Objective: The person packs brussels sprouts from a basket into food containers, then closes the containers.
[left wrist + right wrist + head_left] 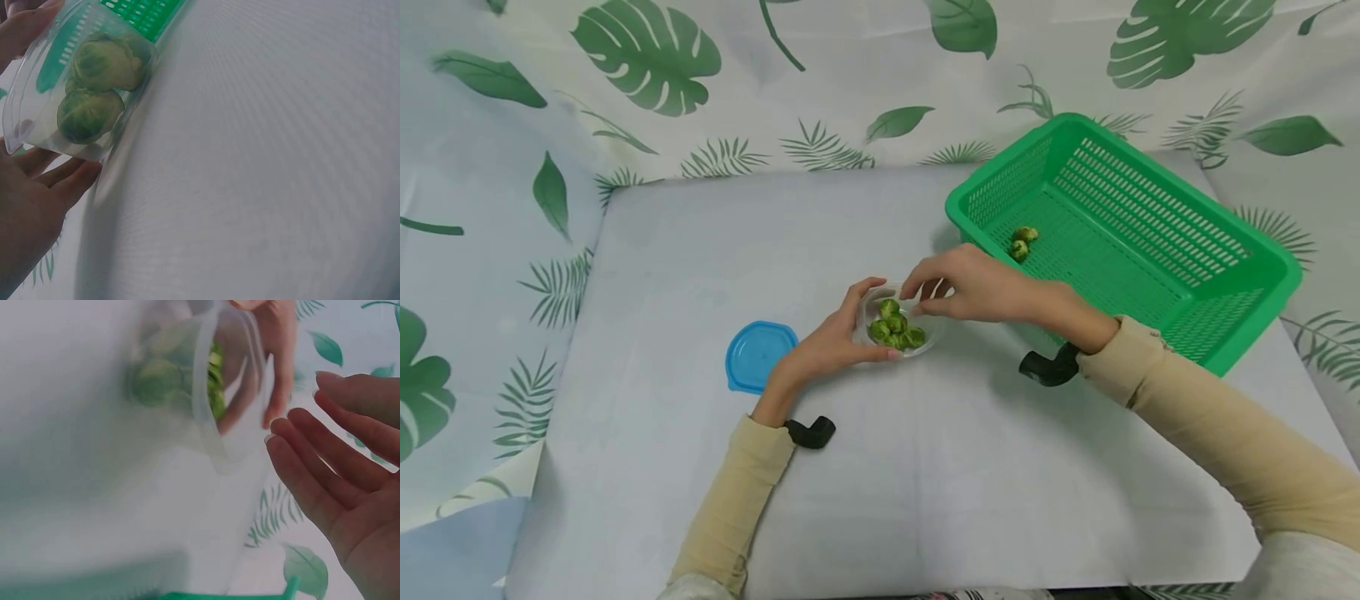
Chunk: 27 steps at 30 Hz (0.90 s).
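Note:
My left hand point(831, 337) grips a small clear plastic container point(934, 335), with the thumb at its near side and the fingers round the far side. Several green Brussels sprouts point(895, 323) lie inside it, and two show through the wall as sprouts point(94, 94) in the left wrist view. Over the container's right rim is my right hand point(973, 283), its fingers loosely bent. Nothing sits between the right fingertips point(297, 419) in the right wrist view. A blue lid point(758, 354) lies flat on the table, left of the left hand.
A green slotted basket point(1112, 258) stands at the back right, beyond the right forearm. Two or so Brussels sprouts point(1021, 246) lie at its left end. A pale cloth covers the table point(700, 250), and leaf-print curtains point(850, 75) rise behind and beside it.

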### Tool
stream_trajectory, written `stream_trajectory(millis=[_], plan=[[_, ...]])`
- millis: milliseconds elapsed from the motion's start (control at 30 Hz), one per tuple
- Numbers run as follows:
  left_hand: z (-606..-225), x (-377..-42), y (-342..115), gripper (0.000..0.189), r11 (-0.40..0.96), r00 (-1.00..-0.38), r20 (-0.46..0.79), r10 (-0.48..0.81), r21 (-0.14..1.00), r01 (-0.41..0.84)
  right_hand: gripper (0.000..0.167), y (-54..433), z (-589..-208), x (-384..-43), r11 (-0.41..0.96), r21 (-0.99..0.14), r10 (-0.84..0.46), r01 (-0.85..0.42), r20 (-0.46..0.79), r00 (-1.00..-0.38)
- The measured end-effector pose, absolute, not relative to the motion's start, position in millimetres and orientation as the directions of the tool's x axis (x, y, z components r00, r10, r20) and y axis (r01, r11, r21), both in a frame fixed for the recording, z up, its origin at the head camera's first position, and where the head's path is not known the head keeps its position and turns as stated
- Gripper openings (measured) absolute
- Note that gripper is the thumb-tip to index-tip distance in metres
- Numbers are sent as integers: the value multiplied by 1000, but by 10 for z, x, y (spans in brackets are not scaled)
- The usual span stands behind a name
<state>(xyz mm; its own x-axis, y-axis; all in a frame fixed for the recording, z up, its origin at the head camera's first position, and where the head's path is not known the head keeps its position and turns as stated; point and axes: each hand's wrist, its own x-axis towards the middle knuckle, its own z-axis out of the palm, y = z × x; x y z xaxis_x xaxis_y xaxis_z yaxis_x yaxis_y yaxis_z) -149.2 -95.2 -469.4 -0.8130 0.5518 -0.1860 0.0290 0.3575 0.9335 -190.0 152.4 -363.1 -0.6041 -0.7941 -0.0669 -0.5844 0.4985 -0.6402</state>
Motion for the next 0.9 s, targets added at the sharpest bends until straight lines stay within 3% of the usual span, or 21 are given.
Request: stream_trajectory(millis=[400, 900], plan=[[-4724, -1492, -949, 98, 336, -809, -171, 562, 941, 35, 14, 1818, -3404, -1913, 553, -683, -700, -477, -70, -711], [-4721, -1497, -949, 98, 342, -812, -164, 560, 939, 46, 12, 2151, -3149, -2039, 658, -629, -571, -414, -60, -819]])
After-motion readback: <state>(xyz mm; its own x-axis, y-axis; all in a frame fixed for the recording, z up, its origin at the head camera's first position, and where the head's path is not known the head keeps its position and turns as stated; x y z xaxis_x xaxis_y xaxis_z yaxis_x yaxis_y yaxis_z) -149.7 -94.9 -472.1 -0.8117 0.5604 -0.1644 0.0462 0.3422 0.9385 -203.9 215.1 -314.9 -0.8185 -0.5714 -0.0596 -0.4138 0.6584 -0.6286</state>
